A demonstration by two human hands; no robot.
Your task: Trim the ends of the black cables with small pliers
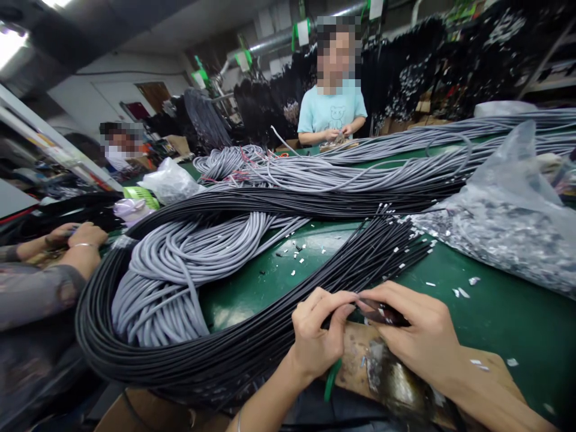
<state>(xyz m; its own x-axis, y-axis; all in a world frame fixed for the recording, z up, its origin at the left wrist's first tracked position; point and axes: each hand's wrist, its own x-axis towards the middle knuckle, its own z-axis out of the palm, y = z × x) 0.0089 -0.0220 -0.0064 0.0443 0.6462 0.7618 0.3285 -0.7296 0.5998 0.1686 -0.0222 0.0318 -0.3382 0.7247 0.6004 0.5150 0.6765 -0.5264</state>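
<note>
- Lettering: none can be read.
- White sheets (303, 32), hung with green holders (294, 37) beside the overhead pipe (270, 45): any writing too small to tell.
- Light blue shirt (315, 111) of the person opposite: line-drawn bear's head and body (337, 115), crosses for eyes.

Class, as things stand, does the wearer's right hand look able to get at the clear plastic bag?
Probably yes: only small white scraps lie on the green tabletop between the right hand and the plastic bag. The hand's grip holds a dark tool, though, which might hinder grasping.
</note>
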